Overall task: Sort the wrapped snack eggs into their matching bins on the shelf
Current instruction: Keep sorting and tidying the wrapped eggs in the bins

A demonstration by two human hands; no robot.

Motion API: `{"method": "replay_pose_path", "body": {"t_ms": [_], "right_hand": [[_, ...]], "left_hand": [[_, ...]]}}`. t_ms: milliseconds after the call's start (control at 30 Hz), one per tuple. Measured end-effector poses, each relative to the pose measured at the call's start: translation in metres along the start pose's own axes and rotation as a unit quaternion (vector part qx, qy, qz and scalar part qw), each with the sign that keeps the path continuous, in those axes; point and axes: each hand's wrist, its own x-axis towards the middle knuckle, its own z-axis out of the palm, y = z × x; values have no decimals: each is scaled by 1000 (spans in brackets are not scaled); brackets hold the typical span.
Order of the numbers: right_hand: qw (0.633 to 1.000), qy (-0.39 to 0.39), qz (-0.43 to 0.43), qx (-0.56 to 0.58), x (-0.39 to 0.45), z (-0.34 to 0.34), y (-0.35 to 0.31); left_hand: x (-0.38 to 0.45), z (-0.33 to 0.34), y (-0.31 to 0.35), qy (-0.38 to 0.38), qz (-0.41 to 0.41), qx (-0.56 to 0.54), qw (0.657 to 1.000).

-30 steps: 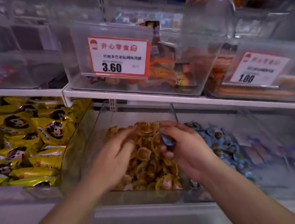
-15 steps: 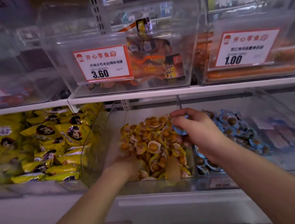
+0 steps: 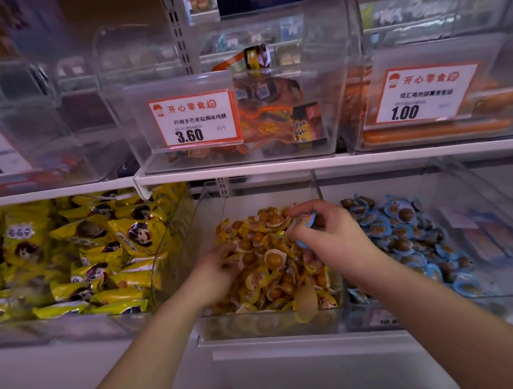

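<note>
A clear bin [image 3: 177,262] on the lower shelf holds a heap of yellow-wrapped snack eggs [image 3: 269,260]. To its right a second clear bin [image 3: 495,203] holds blue-wrapped eggs [image 3: 405,231]. My right hand [image 3: 329,237] hovers over the right side of the yellow heap and pinches blue-wrapped eggs [image 3: 305,230] between thumb and fingers. My left hand [image 3: 215,268] reaches into the left of the yellow heap, its fingers blurred among the wrappers; whether it holds one cannot be made out.
Yellow snack bags [image 3: 69,255] fill the lower shelf on the left. The upper shelf [image 3: 308,162] carries clear bins with price tags 3.60 [image 3: 194,119] and 1.00 [image 3: 425,93], holding orange packets and sausages. A white base [image 3: 292,357] runs below.
The view has shifted and steadied on the bins. My right hand, still pinching the blue eggs, stays over the yellow heap's right side; my left hand has dug in on the left.
</note>
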Motion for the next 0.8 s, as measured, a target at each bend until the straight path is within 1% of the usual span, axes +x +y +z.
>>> {"method": "replay_pose_path", "body": {"t_ms": [33,67,133,167,200,267,300,333,400,433,467,533,567,633,700,800], "right_hand": [[999,-3,-16,-31,-1,1,2],[997,-12,-33,-63,-3,3,3],[991,-34,-61,-116,-6,6,5],[987,-44,-71,-139,-7,7,6],[982,-54,-78,-162,-6,7,6],[972,-88,-81,-200,-4,8,5],[968,-118,-77,-210,-3,9,6],[962,-153,-68,-217,-3,11,7],[950,-215,-40,-225,-3,18,10],[944,-233,-30,-232,-4,23,13],[940,-239,-28,-241,-5,27,15],[941,-236,-30,-241,-4,32,18],[946,-232,-25,-226,-3,33,18],[958,-216,-11,-186,0,34,19],[967,-196,-3,-162,1,34,20],[969,-191,-10,-156,0,34,22]], "left_hand": [[2,2,-3,-20,22,76,997],[4,5,-5,-43,56,162,984],[3,2,-4,-61,129,319,937],[3,-3,-3,-71,151,373,913],[3,-8,-1,-97,145,419,891],[4,-15,1,-173,90,493,848],[6,-15,1,-198,69,513,832],[8,-14,2,-212,57,523,824],[13,-9,4,-219,56,526,820],[14,-6,4,-214,68,520,824],[13,-4,3,-200,78,510,833],[12,2,-2,-161,87,469,864],[12,5,-5,-157,92,438,881],[12,10,-8,-175,103,394,896],[15,11,-5,-203,117,392,890],[19,13,-1,-231,103,453,855]]}}
